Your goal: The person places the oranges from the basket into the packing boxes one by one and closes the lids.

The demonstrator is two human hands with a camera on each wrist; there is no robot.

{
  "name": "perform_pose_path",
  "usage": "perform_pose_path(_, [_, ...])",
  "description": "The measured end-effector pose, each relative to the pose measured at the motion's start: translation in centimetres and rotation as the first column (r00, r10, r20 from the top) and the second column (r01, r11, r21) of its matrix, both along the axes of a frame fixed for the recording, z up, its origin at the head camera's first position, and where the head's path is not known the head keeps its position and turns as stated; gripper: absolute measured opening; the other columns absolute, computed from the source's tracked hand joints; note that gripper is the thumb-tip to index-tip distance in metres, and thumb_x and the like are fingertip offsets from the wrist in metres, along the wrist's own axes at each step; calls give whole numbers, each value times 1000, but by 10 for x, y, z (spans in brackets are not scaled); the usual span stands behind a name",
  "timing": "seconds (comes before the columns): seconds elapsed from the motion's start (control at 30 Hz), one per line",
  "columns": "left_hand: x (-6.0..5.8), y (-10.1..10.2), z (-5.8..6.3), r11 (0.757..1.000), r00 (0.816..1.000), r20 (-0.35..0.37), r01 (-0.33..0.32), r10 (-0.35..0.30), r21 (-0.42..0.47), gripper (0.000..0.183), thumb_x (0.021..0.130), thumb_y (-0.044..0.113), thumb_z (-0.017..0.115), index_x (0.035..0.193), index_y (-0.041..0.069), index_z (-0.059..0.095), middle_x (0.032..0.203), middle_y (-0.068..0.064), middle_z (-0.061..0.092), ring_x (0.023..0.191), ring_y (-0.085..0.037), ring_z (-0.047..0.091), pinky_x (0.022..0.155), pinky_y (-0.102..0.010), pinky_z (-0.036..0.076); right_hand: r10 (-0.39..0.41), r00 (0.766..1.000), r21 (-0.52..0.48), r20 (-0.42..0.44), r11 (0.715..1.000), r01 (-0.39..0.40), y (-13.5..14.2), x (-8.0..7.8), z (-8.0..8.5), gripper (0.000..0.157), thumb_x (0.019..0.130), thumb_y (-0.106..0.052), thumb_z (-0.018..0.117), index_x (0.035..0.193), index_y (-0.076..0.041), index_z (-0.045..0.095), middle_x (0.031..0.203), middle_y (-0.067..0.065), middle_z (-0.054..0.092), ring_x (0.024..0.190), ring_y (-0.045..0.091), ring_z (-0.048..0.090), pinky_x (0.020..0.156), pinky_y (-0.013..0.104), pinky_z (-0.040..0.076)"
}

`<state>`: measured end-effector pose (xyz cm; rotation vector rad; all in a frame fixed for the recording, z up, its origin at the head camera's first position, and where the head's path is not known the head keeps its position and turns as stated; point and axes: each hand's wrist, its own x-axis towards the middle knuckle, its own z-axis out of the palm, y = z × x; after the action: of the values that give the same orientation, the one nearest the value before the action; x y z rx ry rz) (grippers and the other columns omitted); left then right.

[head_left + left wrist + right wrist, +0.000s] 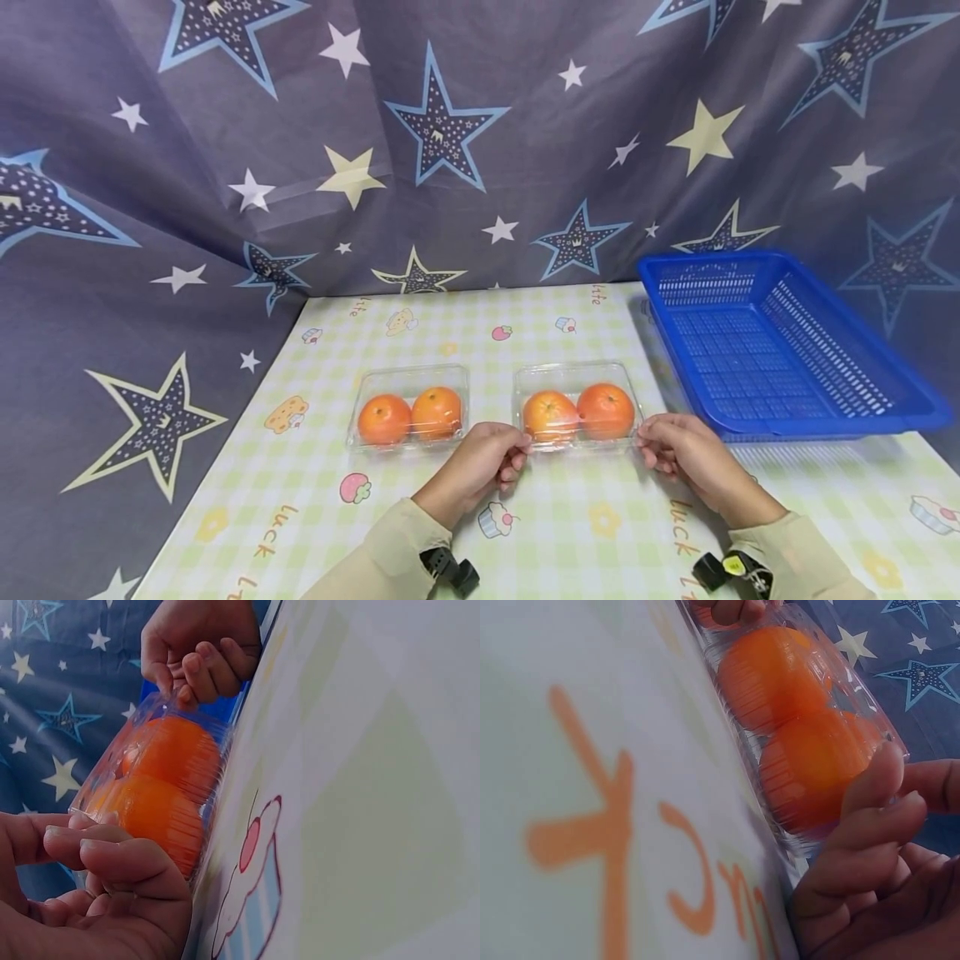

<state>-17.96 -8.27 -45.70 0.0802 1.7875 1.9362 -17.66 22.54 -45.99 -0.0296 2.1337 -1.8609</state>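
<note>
A clear plastic clamshell box (pixel 546 377) stands on the table before me, its lid down over two oranges (pixel 605 410). At its near left corner my left hand (pixel 486 463) pinches the rim between thumb and curled fingers. My right hand (pixel 688 460) pinches the near right corner in the same way. Both wrist views show the fingers bent at the box's edge, with the oranges behind the ribbed plastic wall. To the left, apart from both hands, is a second clear box (pixel 390 381), also holding two oranges (pixel 437 412).
A blue plastic basket (pixel 825 429) with slotted walls stands at the right, beyond my right hand. The table (pixel 405 533) wears a green checked cloth with printed cupcakes and letters. Behind it hangs a dark curtain (pixel 495 75) with stars.
</note>
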Motion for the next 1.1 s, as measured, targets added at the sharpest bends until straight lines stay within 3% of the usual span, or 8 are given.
perform_pose_path(1.1, [4,4,2,1000,1000,18,-19,19,19,17,97,11,55,81,6,56,64,3,46,49,-6,36,45,-21,31,20,1000,15,-4,1000,-20,1,3,3,19,100,-13,50,93,3,60,67,1,58,55,11,45,51,27,39])
